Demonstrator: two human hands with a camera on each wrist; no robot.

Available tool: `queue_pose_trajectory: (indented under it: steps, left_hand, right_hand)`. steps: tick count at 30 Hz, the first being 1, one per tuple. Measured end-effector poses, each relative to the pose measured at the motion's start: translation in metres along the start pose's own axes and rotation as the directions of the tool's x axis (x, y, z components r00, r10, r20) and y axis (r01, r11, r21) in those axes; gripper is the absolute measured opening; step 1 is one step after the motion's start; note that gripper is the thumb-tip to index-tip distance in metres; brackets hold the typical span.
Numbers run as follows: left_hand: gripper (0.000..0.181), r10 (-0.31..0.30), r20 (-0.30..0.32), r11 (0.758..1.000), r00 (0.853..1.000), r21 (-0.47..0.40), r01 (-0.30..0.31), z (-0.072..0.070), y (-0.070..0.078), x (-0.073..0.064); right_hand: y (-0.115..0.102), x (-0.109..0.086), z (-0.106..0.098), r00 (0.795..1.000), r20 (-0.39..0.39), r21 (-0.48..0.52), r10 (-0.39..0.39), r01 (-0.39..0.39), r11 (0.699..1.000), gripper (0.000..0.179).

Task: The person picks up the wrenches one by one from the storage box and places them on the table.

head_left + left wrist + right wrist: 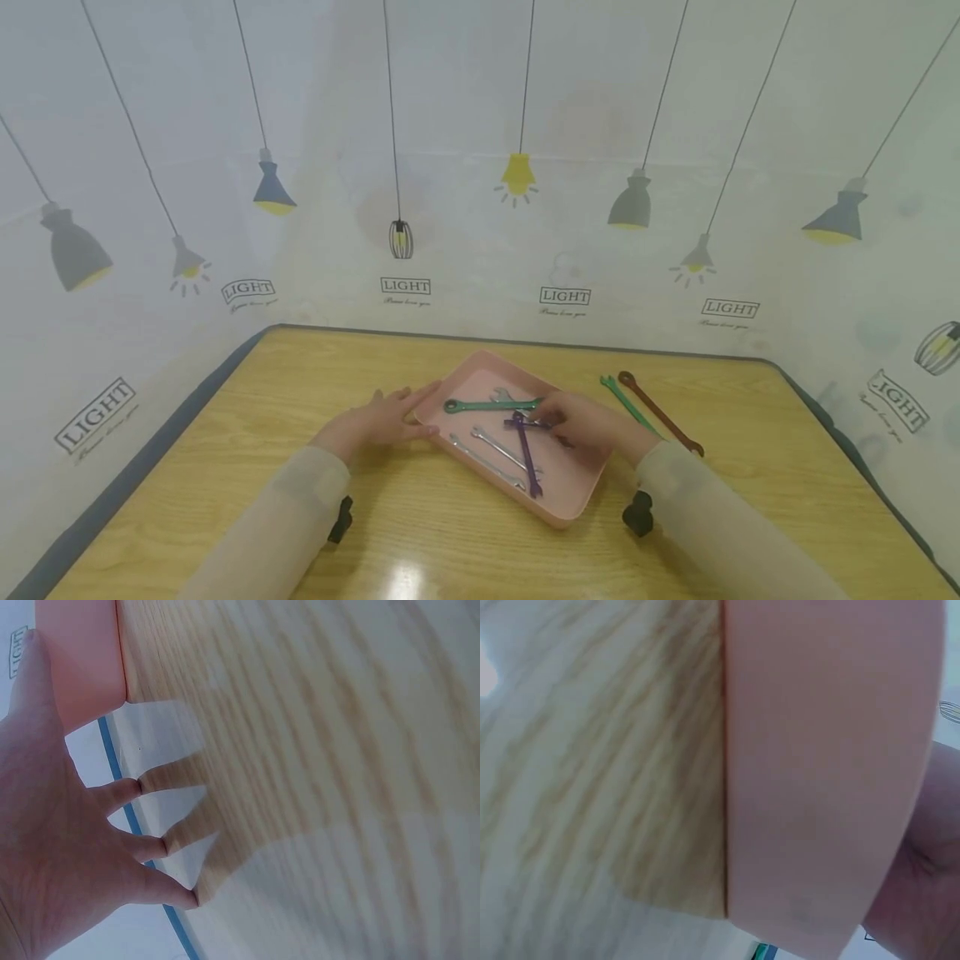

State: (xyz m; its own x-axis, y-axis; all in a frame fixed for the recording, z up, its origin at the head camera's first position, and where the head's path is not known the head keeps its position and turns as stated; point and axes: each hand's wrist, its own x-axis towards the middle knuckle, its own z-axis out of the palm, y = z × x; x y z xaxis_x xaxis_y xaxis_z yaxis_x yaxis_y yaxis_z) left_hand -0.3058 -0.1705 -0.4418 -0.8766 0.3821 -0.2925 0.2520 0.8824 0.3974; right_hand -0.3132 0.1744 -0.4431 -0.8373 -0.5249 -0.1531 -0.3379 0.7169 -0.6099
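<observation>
The left hand [378, 421] has its fingers spread, and it touches the pink tray [566, 493] on the desk [225, 467]. The right hand [588, 421] reaches into the tray, fingers bent down at the purple wrench [528, 458]; whether they pinch it, I cannot tell. Left of these fingers lie the teal wrench [487, 406] and silver wrenches [502, 450]. The work seems part way: to their right, the green wrench [628, 402] and the red wrench [663, 414] lie outside the tray, while the others are inside.
</observation>
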Motion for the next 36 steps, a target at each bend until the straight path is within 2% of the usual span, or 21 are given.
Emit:
queue_pose_trajectory:
  steps: [4,10,14,19,26,33,36]
  left_hand:
    - [0.081,0.002,-0.005,1.000,1.000,0.008,-0.001,0.001,0.000,0.001]
    - [0.080,-0.003,-0.003,1.000,1.000,0.004,0.003,0.002,-0.001,0.002]
    - [0.080,-0.006,-0.002,1.000,1.000,0.004,0.006,0.001,0.000,0.002]
    - [0.080,-0.006,-0.003,1.000,1.000,0.008,0.006,0.001,0.001,0.001]
    - [0.079,0.000,0.004,1.000,1.000,0.000,0.000,-0.001,0.004,-0.002]
    - [0.079,0.000,0.009,1.000,1.000,0.002,0.000,-0.003,0.005,-0.004]
    - [0.079,0.002,0.010,1.000,1.000,0.002,-0.002,-0.003,0.004,-0.004]
  right_hand:
    - [0.001,0.000,-0.004,1.000,0.009,-0.064,0.013,-0.013,0.998,0.032]
    - [-0.001,-0.005,-0.012,0.998,0.047,-0.131,-0.042,0.048,0.990,0.031]
    - [-0.003,-0.009,-0.016,0.998,0.065,-0.117,-0.019,0.026,0.993,0.033]
    - [-0.004,-0.012,-0.023,0.997,0.075,-0.020,0.010,-0.009,1.000,0.036]
    - [-0.002,-0.024,-0.043,0.996,0.075,-0.023,-0.049,0.051,0.998,0.038]
    - [0.000,-0.040,-0.064,0.995,0.005,-0.093,-0.102,0.102,0.990,0.033]
    - [0.006,-0.046,-0.071,0.994,-0.010,-0.069,-0.112,0.111,0.991,0.032]
